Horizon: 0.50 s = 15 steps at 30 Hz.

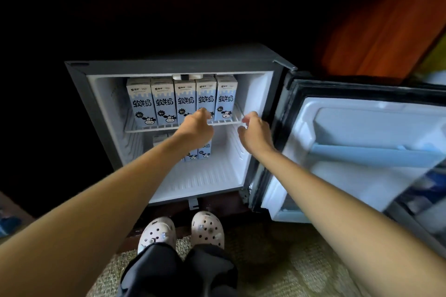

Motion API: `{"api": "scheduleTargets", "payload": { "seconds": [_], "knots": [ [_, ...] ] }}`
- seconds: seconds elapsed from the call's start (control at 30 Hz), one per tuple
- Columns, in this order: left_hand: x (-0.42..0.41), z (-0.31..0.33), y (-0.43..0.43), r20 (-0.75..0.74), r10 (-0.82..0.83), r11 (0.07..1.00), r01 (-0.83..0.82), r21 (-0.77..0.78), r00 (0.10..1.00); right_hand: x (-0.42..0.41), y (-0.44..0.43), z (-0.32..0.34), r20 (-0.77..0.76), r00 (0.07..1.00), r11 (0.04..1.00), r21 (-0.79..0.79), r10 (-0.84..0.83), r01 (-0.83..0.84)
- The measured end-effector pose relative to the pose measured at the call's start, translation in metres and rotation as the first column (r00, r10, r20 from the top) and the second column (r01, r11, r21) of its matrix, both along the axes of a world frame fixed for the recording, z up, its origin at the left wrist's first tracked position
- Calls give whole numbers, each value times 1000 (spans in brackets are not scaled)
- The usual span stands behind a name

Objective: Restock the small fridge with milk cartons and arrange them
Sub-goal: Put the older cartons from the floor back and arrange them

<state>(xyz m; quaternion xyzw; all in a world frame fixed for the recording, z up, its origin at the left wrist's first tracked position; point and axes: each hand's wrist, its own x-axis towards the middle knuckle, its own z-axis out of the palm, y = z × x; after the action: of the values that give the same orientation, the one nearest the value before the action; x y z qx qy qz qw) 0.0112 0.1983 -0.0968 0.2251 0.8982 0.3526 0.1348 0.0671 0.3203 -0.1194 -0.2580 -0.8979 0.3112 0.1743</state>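
Observation:
The small fridge [79, 94] stands open. Several blue-and-white milk cartons [162, 101] stand upright in a row on its white wire shelf [144, 128]. More cartons [204, 150] stand on the fridge floor below, partly hidden by my left forearm. My left hand [196, 125] is curled over the shelf's front rail at the foot of the fourth carton [205, 96]. Its fingertips are hidden. My right hand [254, 131] is at the rail's right end, fingers above it and thumb below, beside the rightmost carton [225, 99].
The fridge door [362, 142] hangs open to the right, with a blue bar across its inner pocket. My feet in white clogs [183, 230] stand on patterned carpet in front of the fridge. Dark cabinet surrounds the fridge on the left and above.

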Motion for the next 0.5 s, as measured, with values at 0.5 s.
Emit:
{"api": "scheduleTargets", "payload": {
  "seconds": [0.5],
  "knots": [
    [270,13,48,54,-283,959,281,38,958,313,23,-17,-61,953,953,40,-296,299]
  ]
}}
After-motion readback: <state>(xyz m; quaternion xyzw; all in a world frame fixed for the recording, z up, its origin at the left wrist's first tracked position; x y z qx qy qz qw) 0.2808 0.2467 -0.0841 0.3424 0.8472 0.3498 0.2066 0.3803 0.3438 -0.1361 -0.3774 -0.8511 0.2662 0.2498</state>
